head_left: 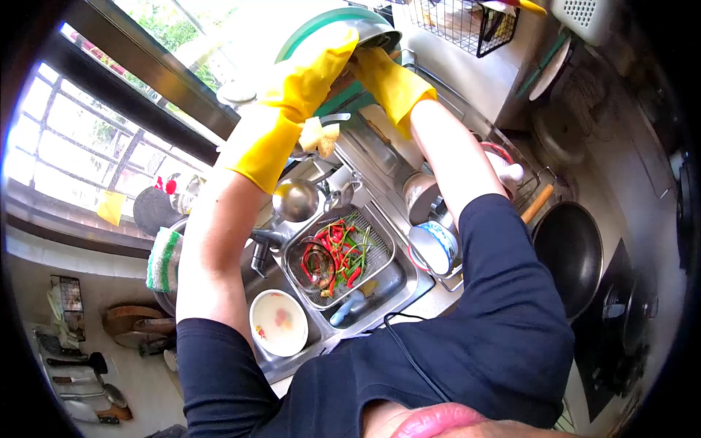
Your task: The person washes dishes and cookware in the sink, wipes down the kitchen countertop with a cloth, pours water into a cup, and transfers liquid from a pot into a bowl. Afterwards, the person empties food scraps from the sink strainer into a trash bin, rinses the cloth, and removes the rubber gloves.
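Observation:
At the top of the view, both my arms reach forward in yellow rubber gloves. My left hand (325, 62) is against a metal basin (381, 33), its fingers partly hidden by the glove's bulk. My right hand (378, 77) grips the same basin from below, near its edge. A green rim (299, 36) shows next to the basin, apparently a second bowl. Below my wrists are pale yellow sponge pieces (320, 137) and a round steel bowl (296, 200).
A mesh basket (380, 252) of red and green chillies sits over the sink (398, 281), with a glass bowl (317, 265) inside. A white bowl (279, 323) stands left of it, near the faucet (261, 252). A black wok (569, 255) lies right; windows (87, 131) line the left.

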{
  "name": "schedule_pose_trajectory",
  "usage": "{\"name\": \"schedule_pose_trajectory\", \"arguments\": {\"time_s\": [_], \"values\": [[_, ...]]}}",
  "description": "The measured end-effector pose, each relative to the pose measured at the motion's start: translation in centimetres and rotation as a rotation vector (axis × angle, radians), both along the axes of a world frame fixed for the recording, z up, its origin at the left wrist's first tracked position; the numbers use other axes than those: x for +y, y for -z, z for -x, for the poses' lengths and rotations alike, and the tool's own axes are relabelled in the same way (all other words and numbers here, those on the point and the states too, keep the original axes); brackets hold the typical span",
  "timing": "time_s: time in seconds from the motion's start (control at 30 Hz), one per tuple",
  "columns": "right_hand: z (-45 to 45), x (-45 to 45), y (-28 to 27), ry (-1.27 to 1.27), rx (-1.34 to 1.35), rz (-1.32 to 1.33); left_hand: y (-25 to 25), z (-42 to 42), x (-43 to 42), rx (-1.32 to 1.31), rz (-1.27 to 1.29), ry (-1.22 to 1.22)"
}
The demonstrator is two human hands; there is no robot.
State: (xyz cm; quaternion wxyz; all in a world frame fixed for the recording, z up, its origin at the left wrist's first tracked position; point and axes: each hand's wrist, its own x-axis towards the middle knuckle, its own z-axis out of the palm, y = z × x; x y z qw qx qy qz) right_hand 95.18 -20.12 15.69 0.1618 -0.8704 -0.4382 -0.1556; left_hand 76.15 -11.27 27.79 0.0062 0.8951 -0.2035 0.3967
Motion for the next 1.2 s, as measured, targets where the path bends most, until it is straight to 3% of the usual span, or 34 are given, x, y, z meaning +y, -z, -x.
{"name": "schedule_pose_trajectory", "arguments": {"time_s": [0.03, 0.1, 0.3, 0.43, 0.67, 0.87, 0.93, 0.97, 1.0, 1.03, 1.07, 1.1, 1.17, 1.2], "values": [[-0.2, 0.4, 0.0, -0.020, -0.024, 0.010, 0.1, -0.3, 0.1, 0.003, 0.000, -0.001], [-0.1, -0.7, 0.4, -0.177, 0.038, -0.366, 0.3, -1.0, 0.6, 0.001, -0.001, 0.004], [1.2, 0.6, -0.2, 0.010, 0.023, -0.190, 0.8, -2.1, 3.6, -0.011, -0.068, -0.147], [3.1, 1.2, 0.3, -0.010, 0.006, -0.195, 3.1, -4.4, 5.3, 0.096, 0.305, -0.073], [8.3, -0.1, 1.3, -0.084, 0.010, -0.275, 2.4, 2.3, 3.0, -0.001, 0.307, -0.146], [16.5, -7.7, 0.8, -0.194, 0.027, -0.450, -0.6, 19.8, -2.7, -0.146, 0.267, -0.056], [19.7, -10.7, -0.2, -0.224, 0.033, -0.506, 0.2, 28.9, -5.7, -0.103, 0.234, -0.034], [21.3, -11.6, -1.1, -0.245, 0.031, -0.529, 0.4, 33.4, -7.7, 0.076, 0.248, -0.131], [22.4, -12.8, -1.9, -0.240, 0.021, -0.558, 3.8, 38.4, -8.2, -0.030, 0.133, -0.202], [23.5, -14.1, -2.9, -0.236, -0.001, -0.579, 7.8, 41.2, -8.2, -0.099, 0.184, -0.127], [24.6, -14.8, -3.8, -0.236, -0.020, -0.604, 9.8, 45.4, -7.7, 0.001, 0.178, -0.100], [25.5, -15.6, -4.7, -0.227, -0.045, -0.631, 13.8, 48.7, -7.2, 0.033, 0.378, -0.063], [27.7, -17.2, -7.1, -0.203, -0.123, -0.680, 19.4, 55.9, -6.2, 0.177, 0.559, -0.351], [28.7, -17.8, -8.2, -0.190, -0.155, -0.711, 19.7, 60.0, -5.5, 0.117, 0.549, -0.448]]}}
